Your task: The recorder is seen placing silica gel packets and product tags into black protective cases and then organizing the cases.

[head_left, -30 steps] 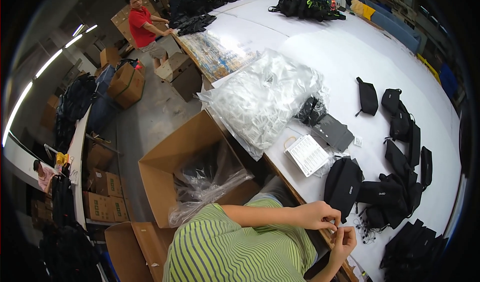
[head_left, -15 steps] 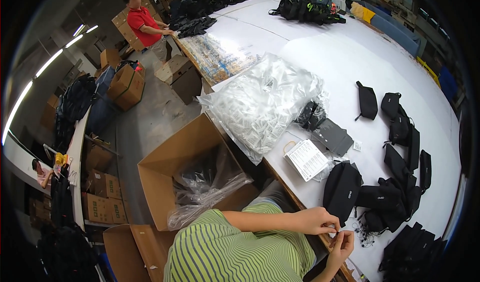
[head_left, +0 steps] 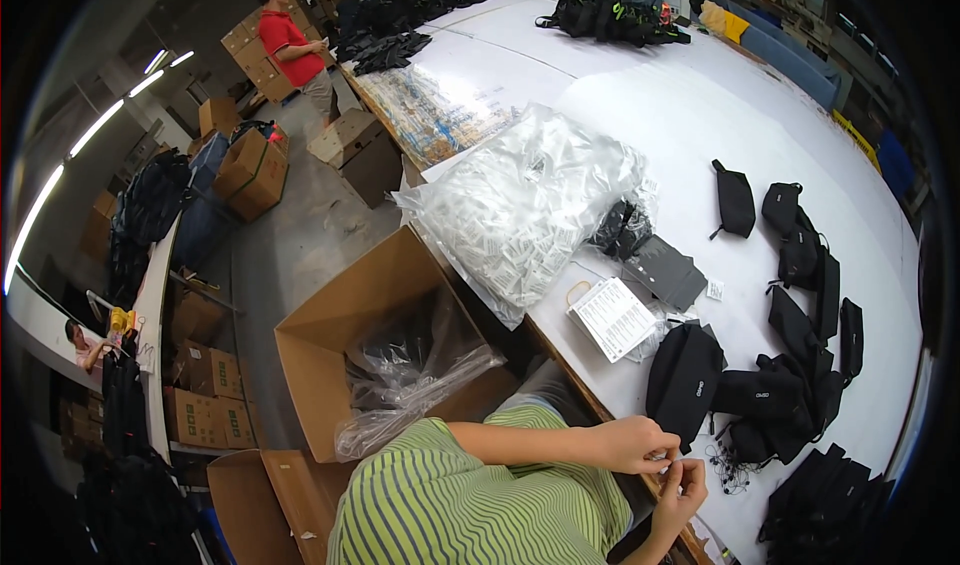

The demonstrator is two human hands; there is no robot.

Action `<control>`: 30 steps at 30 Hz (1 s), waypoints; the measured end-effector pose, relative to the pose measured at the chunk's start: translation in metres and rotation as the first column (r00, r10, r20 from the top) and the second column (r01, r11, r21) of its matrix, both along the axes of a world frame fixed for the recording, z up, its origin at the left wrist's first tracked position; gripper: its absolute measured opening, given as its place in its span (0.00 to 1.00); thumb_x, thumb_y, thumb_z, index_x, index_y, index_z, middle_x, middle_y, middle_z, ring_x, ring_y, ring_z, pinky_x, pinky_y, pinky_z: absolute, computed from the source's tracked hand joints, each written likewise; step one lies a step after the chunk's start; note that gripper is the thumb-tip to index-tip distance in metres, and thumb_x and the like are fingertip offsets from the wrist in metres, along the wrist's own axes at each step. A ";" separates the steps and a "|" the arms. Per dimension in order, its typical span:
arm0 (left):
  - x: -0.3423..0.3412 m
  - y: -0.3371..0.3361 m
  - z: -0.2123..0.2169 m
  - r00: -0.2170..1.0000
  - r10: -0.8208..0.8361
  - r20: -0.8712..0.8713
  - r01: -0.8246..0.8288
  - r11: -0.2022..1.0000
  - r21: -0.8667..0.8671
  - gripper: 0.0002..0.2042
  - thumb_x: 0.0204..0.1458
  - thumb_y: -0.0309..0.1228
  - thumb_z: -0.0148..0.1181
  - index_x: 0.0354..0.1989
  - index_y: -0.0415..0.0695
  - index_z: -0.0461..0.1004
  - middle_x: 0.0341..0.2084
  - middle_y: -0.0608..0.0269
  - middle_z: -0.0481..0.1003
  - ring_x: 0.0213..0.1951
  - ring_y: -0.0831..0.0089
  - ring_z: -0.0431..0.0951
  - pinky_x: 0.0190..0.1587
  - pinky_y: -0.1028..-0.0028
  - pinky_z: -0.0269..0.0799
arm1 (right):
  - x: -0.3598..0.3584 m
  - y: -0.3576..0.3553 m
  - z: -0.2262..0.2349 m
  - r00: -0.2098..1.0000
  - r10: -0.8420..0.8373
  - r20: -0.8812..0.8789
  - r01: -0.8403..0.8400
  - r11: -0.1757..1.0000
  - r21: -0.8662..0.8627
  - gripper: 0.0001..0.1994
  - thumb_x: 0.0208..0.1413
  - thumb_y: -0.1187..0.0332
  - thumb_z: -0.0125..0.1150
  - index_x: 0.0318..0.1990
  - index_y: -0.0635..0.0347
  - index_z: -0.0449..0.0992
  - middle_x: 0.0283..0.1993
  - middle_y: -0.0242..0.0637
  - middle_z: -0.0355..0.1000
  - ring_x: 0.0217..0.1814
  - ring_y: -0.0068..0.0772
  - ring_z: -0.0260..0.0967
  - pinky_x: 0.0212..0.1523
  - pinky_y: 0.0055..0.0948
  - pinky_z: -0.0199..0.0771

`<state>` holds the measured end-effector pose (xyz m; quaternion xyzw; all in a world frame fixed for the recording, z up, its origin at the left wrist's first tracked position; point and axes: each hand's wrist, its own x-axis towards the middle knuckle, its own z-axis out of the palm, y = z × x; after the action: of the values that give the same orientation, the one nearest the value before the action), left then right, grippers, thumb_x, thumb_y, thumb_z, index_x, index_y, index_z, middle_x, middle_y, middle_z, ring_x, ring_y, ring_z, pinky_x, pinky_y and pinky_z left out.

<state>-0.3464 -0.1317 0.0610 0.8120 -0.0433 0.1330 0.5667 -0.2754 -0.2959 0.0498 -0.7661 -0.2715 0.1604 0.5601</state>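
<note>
At the table's near edge my left hand [head_left: 636,446] and my right hand [head_left: 681,495] meet, fingertips pinched together. Between them is something tiny, too small to make out. Just beyond the hands lies a black zip pouch [head_left: 685,383], and next to it a small tangle of thin black cords [head_left: 733,471]. Further right, several black pouches [head_left: 768,393] are heaped together. A stack of white printed cards [head_left: 612,319] with a loop of string lies ahead of my left hand, beside dark grey cards [head_left: 665,271].
A large clear bag of small white packets [head_left: 535,210] lies on the white table [head_left: 680,115]. An open cardboard box [head_left: 320,340] with clear plastic bags [head_left: 420,370] stands left of me. A person in a red shirt [head_left: 285,45] stands at the far left table corner.
My hands stay nearly in place, the fingers shifting slightly at the pinch. The person in red has turned and lifted a hand off the table.
</note>
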 end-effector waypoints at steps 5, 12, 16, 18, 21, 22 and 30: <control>-0.001 0.004 0.005 0.998 -0.025 -0.051 0.027 0.999 0.032 0.07 0.49 0.31 0.58 0.28 0.40 0.71 0.10 0.59 0.66 0.17 0.60 0.70 0.22 0.66 0.63 | 0.002 -0.002 0.007 0.999 0.036 -0.024 -0.037 0.999 -0.030 0.12 0.61 0.67 0.52 0.26 0.62 0.65 0.16 0.26 0.62 0.16 0.11 0.54 0.18 0.15 0.49; -0.003 0.008 0.005 0.989 -0.071 -0.126 0.078 0.996 0.051 0.06 0.50 0.32 0.59 0.31 0.42 0.72 0.12 0.65 0.65 0.20 0.66 0.69 0.26 0.68 0.63 | 0.005 -0.009 0.006 0.995 0.044 -0.089 -0.046 0.999 -0.021 0.10 0.61 0.69 0.52 0.28 0.63 0.67 0.19 0.26 0.63 0.18 0.11 0.56 0.19 0.15 0.50; -0.008 0.014 0.014 0.987 -0.037 -0.158 0.037 0.999 -0.004 0.06 0.51 0.31 0.59 0.32 0.42 0.72 0.11 0.65 0.62 0.17 0.67 0.65 0.24 0.69 0.61 | 0.012 -0.069 -0.015 0.902 -0.432 0.024 0.429 0.900 0.082 0.08 0.59 0.70 0.53 0.32 0.64 0.74 0.24 0.33 0.70 0.25 0.17 0.64 0.23 0.19 0.61; -0.012 0.019 0.011 0.979 -0.039 -0.200 0.031 0.999 -0.043 0.07 0.52 0.31 0.59 0.34 0.41 0.73 0.10 0.64 0.60 0.14 0.70 0.61 0.22 0.69 0.58 | 0.012 -0.114 -0.010 0.426 -0.904 0.025 0.885 0.422 0.197 0.12 0.59 0.65 0.56 0.43 0.67 0.73 0.36 0.44 0.73 0.35 0.34 0.71 0.33 0.29 0.72; -0.013 0.019 0.013 0.944 -0.070 -0.323 0.056 0.997 -0.053 0.08 0.53 0.32 0.59 0.36 0.41 0.73 0.13 0.63 0.68 0.16 0.73 0.67 0.24 0.72 0.63 | 0.019 -0.279 -0.064 -0.094 -0.860 0.502 0.960 0.055 0.275 0.16 0.53 0.67 0.52 0.47 0.66 0.72 0.43 0.56 0.70 0.41 0.56 0.68 0.45 0.49 0.67; -0.011 0.015 0.007 0.971 -0.036 -0.235 0.002 0.990 -0.143 0.08 0.52 0.32 0.58 0.36 0.40 0.74 0.16 0.58 0.73 0.19 0.71 0.72 0.26 0.74 0.67 | 0.035 -0.309 -0.071 -0.157 -0.845 0.512 0.961 -0.012 0.276 0.16 0.53 0.67 0.52 0.47 0.66 0.72 0.43 0.56 0.70 0.41 0.56 0.68 0.45 0.49 0.67; 0.003 0.016 0.005 0.927 0.125 -0.355 -0.126 0.992 0.019 0.03 0.50 0.23 0.61 0.32 0.37 0.76 0.24 0.69 0.75 0.25 0.87 0.70 0.27 0.85 0.61 | 0.077 -0.324 -0.071 0.210 -0.609 0.765 0.974 0.063 -0.218 0.10 0.47 0.70 0.54 0.35 0.58 0.81 0.36 0.46 0.75 0.39 0.51 0.72 0.43 0.38 0.72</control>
<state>-0.3432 -0.1162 0.0661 0.8224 0.1121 0.0202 0.5573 -0.1984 -0.6196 -0.0208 -0.9276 0.1765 -0.3035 0.1276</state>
